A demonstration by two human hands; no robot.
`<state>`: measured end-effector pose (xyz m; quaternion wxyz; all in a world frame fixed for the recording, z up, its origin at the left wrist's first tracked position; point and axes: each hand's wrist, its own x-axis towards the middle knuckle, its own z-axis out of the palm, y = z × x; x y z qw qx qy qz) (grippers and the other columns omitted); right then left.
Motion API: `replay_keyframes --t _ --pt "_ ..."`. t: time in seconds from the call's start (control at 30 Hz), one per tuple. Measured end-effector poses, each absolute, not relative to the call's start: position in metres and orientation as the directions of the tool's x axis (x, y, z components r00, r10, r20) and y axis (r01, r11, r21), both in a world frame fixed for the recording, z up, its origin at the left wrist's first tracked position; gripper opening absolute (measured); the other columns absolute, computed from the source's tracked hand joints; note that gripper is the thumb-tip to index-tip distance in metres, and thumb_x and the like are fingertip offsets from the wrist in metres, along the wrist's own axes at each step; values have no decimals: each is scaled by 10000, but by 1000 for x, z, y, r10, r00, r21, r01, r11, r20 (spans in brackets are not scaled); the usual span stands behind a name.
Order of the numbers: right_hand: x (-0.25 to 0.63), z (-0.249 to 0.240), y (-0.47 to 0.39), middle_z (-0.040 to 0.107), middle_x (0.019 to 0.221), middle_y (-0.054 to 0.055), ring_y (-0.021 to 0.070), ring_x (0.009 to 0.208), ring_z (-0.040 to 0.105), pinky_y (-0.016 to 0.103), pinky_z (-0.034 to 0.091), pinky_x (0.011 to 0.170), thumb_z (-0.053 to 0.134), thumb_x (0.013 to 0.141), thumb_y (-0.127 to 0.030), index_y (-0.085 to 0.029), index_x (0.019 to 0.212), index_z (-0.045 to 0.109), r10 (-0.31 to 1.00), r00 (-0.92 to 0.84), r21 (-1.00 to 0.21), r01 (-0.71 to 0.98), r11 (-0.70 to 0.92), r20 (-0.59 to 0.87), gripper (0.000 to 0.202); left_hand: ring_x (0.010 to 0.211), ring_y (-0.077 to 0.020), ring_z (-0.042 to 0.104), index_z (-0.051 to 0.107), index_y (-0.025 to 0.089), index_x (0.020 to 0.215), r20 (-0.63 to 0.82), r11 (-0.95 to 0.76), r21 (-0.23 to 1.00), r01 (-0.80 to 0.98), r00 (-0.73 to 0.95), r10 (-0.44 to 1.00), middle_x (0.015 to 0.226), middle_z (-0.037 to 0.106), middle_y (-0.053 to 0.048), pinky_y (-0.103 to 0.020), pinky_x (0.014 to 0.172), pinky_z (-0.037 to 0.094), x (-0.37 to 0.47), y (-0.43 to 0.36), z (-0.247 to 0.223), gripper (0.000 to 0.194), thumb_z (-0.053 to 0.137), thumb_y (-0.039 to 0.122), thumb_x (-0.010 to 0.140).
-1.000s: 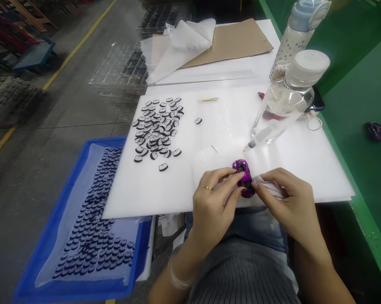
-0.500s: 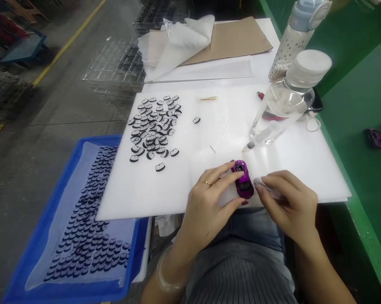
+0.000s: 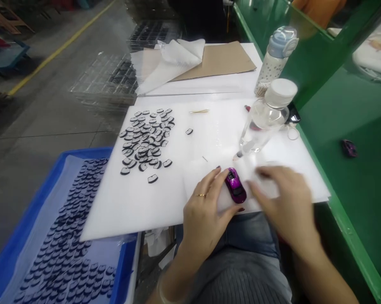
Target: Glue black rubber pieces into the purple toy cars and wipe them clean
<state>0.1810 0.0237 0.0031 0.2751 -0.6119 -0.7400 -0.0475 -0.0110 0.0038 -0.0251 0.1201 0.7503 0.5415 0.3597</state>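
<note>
A small purple toy car (image 3: pixel 236 185) with a dark window area lies on the white board close to my body. My left hand (image 3: pixel 206 207) curls around its left side, the index fingertip at its far end and the thumb by its near end. To the right of the car, apart from it, is my right hand (image 3: pixel 282 198), smeared by motion. Its thumb and index finger look parted, but whether something white sits between them is unclear.
Many small black-edged pieces (image 3: pixel 146 143) lie loose at the board's left. A clear bottle (image 3: pixel 266 118) and a dotted flask (image 3: pixel 272 63) stand at the right. Cotton swabs (image 3: pixel 199 111) lie further back. A blue tray (image 3: pixel 57 169) holds rows of dark pieces. A green wall (image 3: pixel 323 169) borders the right.
The view has shifted, so the table sits lower and further left. My right hand, earlier pinching something white beside the car, is now blurred with its fingers further apart. My left hand stays around the car.
</note>
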Motion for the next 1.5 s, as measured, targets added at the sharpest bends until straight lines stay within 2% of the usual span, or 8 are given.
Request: replay_keyframes --t 0.13,0.23,0.43,0.57,0.8,1.07,1.27,1.5 --pt "141 -2 23 695 804 54 224 723 649 372 482 694 689 878 -522 -137 1044 600 913 -62 -449 856 257 403 429 1140 -317 682 520 181 1415 450 -407 500 764 172 876 1305 696 -141 -417 915 591 -12 4 -30 539 673 349 926" --pt "150 -7 29 715 906 45 181 794 671 317 528 724 638 944 -394 -146 1176 558 933 -60 -569 779 266 354 348 1097 -321 685 526 191 1412 478 -428 471 771 185 859 1277 709 -136 -402 863 582 -12 5 -31 554 667 430 931" --pt "216 -23 38 728 914 50 192 805 669 318 535 727 520 932 -203 -206 953 654 906 -12 -480 845 236 424 136 1081 -304 683 521 190 1413 478 -431 459 777 193 857 1267 713 -125 -362 817 582 -10 3 -29 551 671 410 931" --pt "219 -19 38 691 1104 175 328 1005 625 490 480 865 600 895 -287 -145 1138 625 805 226 -400 917 15 549 282 1104 -300 678 508 176 1418 477 -422 467 777 181 860 1275 709 -129 -361 856 583 -9 4 -30 573 698 368 912" --pt "133 -6 18 719 994 156 285 894 657 445 540 787 586 931 -325 -68 1226 599 898 -112 -501 797 338 426 391 1067 -313 681 444 223 1488 447 -388 506 771 150 882 1247 716 -113 -415 867 561 -12 4 -35 565 583 366 959" --pt "185 -14 26 748 978 17 122 924 700 239 598 830 505 982 -130 -215 1053 715 851 -216 -596 631 496 479 238 1061 -319 664 465 238 1484 483 -443 465 767 200 853 1230 712 -119 -408 873 534 -14 5 -36 599 625 471 956" --pt "229 -5 41 688 1207 204 339 1135 631 593 518 971 468 917 -100 -122 1127 712 844 80 -497 836 234 531 322 1082 -299 670 493 196 1438 495 -435 420 796 200 845 1231 715 -124 -384 871 558 -11 4 -34 586 595 526 964" --pt "137 -4 18 742 1014 119 269 903 679 424 598 781 631 892 -287 -132 1243 651 917 -131 -511 796 324 377 384 1074 -271 671 503 161 1417 480 -422 393 817 209 852 1221 716 -116 -353 871 556 -12 4 -33 473 505 410 1014"
